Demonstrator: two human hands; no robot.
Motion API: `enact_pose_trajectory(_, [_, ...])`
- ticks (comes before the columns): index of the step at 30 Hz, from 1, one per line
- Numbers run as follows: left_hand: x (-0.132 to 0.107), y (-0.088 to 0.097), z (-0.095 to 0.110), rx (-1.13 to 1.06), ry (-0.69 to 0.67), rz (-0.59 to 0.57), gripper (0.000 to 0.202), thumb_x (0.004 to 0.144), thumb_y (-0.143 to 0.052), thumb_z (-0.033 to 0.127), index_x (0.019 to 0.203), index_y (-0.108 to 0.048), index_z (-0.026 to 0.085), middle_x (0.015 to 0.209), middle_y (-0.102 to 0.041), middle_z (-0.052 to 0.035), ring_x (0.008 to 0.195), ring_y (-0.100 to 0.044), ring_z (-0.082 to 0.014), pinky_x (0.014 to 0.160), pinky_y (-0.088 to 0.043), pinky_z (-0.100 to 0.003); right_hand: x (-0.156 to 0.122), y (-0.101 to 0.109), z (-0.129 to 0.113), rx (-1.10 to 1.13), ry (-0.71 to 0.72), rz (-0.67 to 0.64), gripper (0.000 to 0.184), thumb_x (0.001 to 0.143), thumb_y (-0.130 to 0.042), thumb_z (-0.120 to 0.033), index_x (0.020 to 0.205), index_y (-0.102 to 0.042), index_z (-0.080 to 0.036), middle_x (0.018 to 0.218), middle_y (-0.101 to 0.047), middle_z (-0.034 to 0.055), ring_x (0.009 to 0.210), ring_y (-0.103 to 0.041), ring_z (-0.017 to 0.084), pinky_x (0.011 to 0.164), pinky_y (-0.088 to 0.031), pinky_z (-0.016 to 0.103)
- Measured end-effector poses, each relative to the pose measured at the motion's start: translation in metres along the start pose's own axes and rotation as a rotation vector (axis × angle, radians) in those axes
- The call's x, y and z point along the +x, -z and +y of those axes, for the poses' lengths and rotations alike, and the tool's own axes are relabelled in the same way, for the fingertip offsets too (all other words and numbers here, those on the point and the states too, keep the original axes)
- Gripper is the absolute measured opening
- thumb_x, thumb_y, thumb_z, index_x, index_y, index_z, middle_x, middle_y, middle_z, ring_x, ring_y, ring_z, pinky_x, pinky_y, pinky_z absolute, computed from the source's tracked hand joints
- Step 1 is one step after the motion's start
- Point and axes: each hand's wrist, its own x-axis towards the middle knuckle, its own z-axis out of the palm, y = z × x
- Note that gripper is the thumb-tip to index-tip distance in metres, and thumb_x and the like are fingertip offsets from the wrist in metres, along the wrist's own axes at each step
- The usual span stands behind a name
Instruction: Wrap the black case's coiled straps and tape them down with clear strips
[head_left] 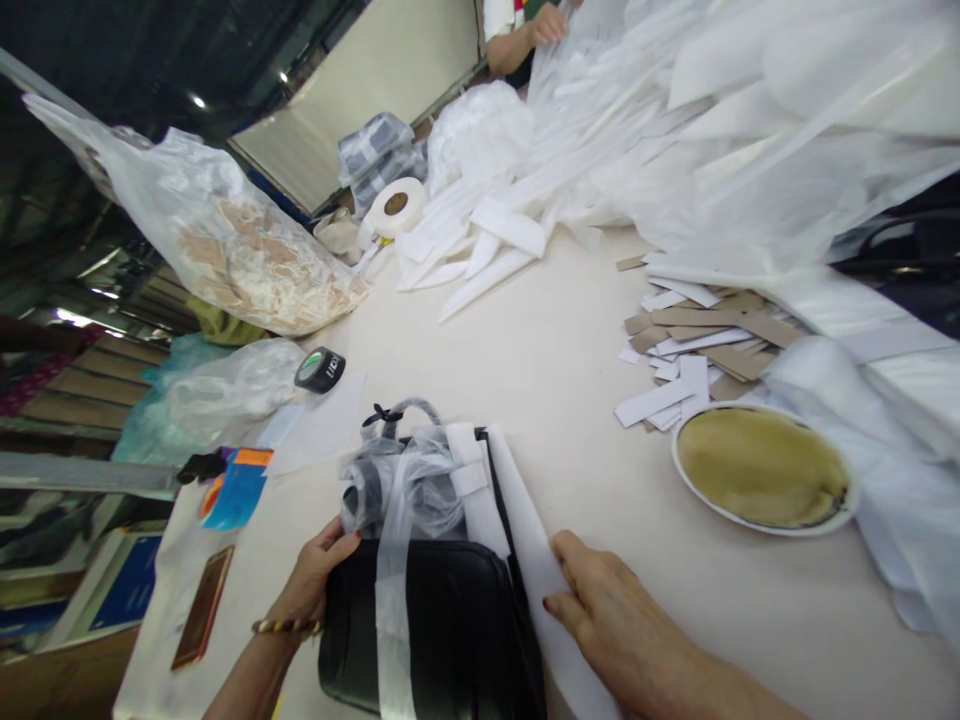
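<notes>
On table (555, 350): one black bag (454, 620) held in left grip (315, 572), one white strip (529, 530) in right grip (619, 615).

The black bag (457, 622) looks like smooth, glossy leather, its wrapping (435, 492) crinkled translucent plastic.

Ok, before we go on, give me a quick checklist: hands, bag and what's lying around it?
1. Left hand on the black bag: ok, at its upper left corner.
2. Right hand gripping the white sheet: cannot tell; the thumb is against it, but the full grip is hidden.
3. Translucent band across the bag's front: ok, running down it.
4. Bag's bottom end in view: not ok, cut off by the picture's lower edge.
5. Black tape roll away from both hands: ok, farther back on the table.
</notes>
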Motion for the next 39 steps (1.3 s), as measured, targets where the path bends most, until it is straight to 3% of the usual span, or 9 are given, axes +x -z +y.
enact_pose_trajectory(5, [-0.001, 0.002, -0.002, 0.001, 0.001, -0.028, 0.06, 0.046, -0.083, 0.032, 0.099, -0.058, 0.019, 0.078, -0.07, -0.0011, 0.076, -0.066, -0.0246, 0.063, -0.053, -0.027, 0.012, -0.008, -0.001, 0.231, -0.008, 0.045, 0.025, 0.069, -0.053, -0.01, 0.064, -0.032, -0.022, 0.062, -0.042, -0.0035, 0.061, -0.044, 0.014, 0.055, -0.029, 0.023])
enact_pose_trajectory(10, [0.0, 0.004, -0.007, -0.016, 0.017, -0.041, 0.062, 0.048, -0.082, 0.032, 0.103, -0.057, 0.019, 0.08, -0.07, -0.0015, 0.074, -0.066, -0.0234, 0.063, -0.053, -0.027, 0.02, -0.013, -0.005, 0.305, -0.042, 0.078, 0.024, 0.064, -0.051, -0.004, 0.062, -0.035, -0.021, 0.059, -0.036, -0.0054, 0.057, -0.039, 0.011, 0.052, -0.026, 0.022])
enact_pose_trajectory(14, [0.0, 0.002, -0.008, -0.03, 0.017, -0.011, 0.064, 0.045, -0.083, 0.032, 0.101, -0.057, 0.018, 0.079, -0.07, -0.0016, 0.074, -0.066, -0.0242, 0.064, -0.053, -0.028, 0.023, -0.01, -0.006, 0.285, -0.033, 0.013, 0.025, 0.065, -0.053, -0.005, 0.062, -0.034, -0.021, 0.058, -0.036, -0.0062, 0.055, -0.039, 0.009, 0.05, -0.026, 0.021])
enact_pose_trajectory(18, [0.002, 0.001, -0.01, -0.037, 0.005, -0.015, 0.061, 0.048, -0.082, 0.033, 0.102, -0.058, 0.017, 0.08, -0.07, -0.0012, 0.076, -0.065, -0.0238, 0.068, -0.053, -0.029, 0.011, -0.001, 0.005, -0.069, 0.178, -0.019, 0.007, 0.079, -0.047, -0.015, 0.074, -0.047, -0.019, 0.07, -0.054, 0.0021, 0.065, -0.053, 0.016, 0.06, -0.039, 0.027])
enact_pose_trajectory(20, [0.003, 0.003, -0.012, -0.042, -0.01, -0.017, 0.06, 0.049, -0.081, 0.033, 0.103, -0.059, 0.018, 0.082, -0.07, -0.0011, 0.079, -0.065, -0.0237, 0.069, -0.052, -0.028, 0.001, 0.003, 0.014, -0.248, 0.334, 0.028, 0.02, 0.079, -0.04, -0.007, 0.091, -0.053, -0.016, 0.085, -0.059, 0.0089, 0.076, -0.057, 0.021, 0.069, -0.044, 0.032])
enact_pose_trajectory(22, [0.003, 0.004, -0.013, -0.041, -0.021, -0.008, 0.06, 0.049, -0.081, 0.033, 0.103, -0.059, 0.018, 0.083, -0.07, -0.0011, 0.08, -0.065, -0.0238, 0.068, -0.052, -0.027, -0.008, 0.007, 0.024, -0.314, 0.439, 0.037, 0.046, 0.067, -0.04, 0.003, 0.108, -0.05, -0.015, 0.103, -0.059, 0.013, 0.091, -0.057, 0.023, 0.076, -0.046, 0.032])
enact_pose_trajectory(24, [0.002, 0.004, -0.013, -0.036, -0.02, 0.012, 0.06, 0.048, -0.081, 0.033, 0.102, -0.059, 0.018, 0.08, -0.07, -0.001, 0.077, -0.065, -0.0234, 0.064, -0.052, -0.026, -0.012, 0.011, 0.031, -0.312, 0.534, 0.018, 0.06, 0.057, -0.04, 0.008, 0.111, -0.05, -0.016, 0.111, -0.056, 0.0123, 0.098, -0.055, 0.021, 0.077, -0.046, 0.028])
enact_pose_trajectory(29, [0.0, 0.0, -0.011, -0.032, -0.015, 0.048, 0.062, 0.045, -0.082, 0.034, 0.101, -0.059, 0.018, 0.074, -0.069, -0.0002, 0.067, -0.065, -0.0217, 0.058, -0.051, -0.026, -0.005, 0.014, 0.038, -0.315, 0.718, -0.038, 0.035, 0.071, -0.035, 0.009, 0.079, -0.054, -0.018, 0.088, -0.053, 0.0031, 0.073, -0.054, 0.011, 0.063, -0.043, 0.02])
enact_pose_trajectory(39, [-0.005, -0.006, -0.008, 0.004, -0.004, 0.083, 0.07, 0.046, -0.081, 0.036, 0.109, -0.056, 0.018, 0.084, -0.069, -0.002, 0.079, -0.064, -0.0248, 0.064, -0.052, -0.028, 0.002, 0.005, 0.026, -0.402, 0.792, 0.032, 0.018, 0.079, -0.048, -0.002, 0.079, -0.057, -0.018, 0.085, -0.058, 0.0042, 0.065, -0.056, 0.012, 0.055, -0.045, 0.019])
